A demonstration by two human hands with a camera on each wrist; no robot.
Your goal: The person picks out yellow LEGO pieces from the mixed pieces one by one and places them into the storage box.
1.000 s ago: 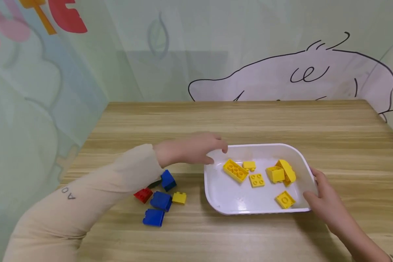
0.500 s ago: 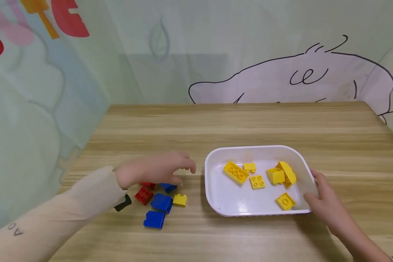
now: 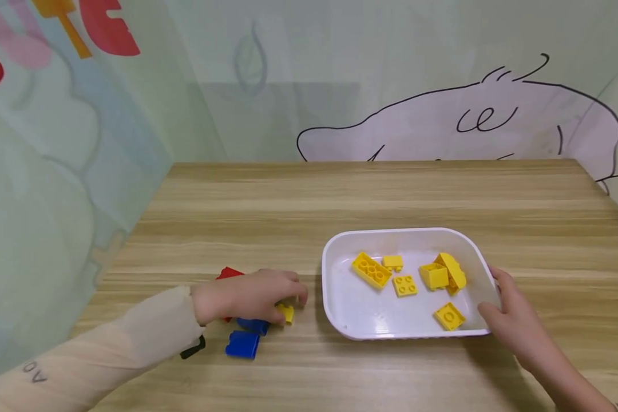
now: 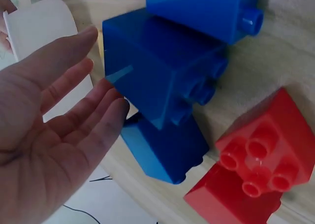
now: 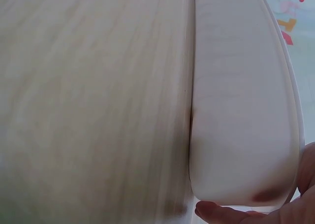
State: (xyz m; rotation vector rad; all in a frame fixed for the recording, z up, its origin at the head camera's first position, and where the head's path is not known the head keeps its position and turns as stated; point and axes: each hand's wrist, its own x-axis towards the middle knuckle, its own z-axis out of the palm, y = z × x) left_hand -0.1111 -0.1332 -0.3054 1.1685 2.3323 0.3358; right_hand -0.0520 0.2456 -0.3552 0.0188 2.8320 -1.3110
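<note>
My left hand (image 3: pixel 254 294) hovers over the loose blocks left of the tub, its thumb and fingers spread above a small yellow toy block (image 3: pixel 286 313). Only a sliver of that block shows behind the thumb in the left wrist view. Close beside the fingers there are a blue block (image 4: pixel 142 61) and another blue block (image 4: pixel 165 145). My right hand (image 3: pixel 512 315) grips the right end of a white plastic tub (image 3: pixel 335 309), thumb over the rim. Several yellow blocks lie inside it, among them a long one (image 3: pixel 372 270) and a square one (image 3: pixel 404 285).
Red blocks (image 3: pixel 230 273) lie partly hidden behind the left hand, and a blue block (image 3: pixel 242 345) sits nearer the front. A black strap end (image 3: pixel 193 348) shows under the left sleeve. The wooden table (image 3: pixel 309 200) meets a printed wall (image 3: pixel 268 126) at the back.
My left hand has come away from the tub's left end, moved left, then lowered over the small yellow block. The right hand keeps its hold on the tub.
</note>
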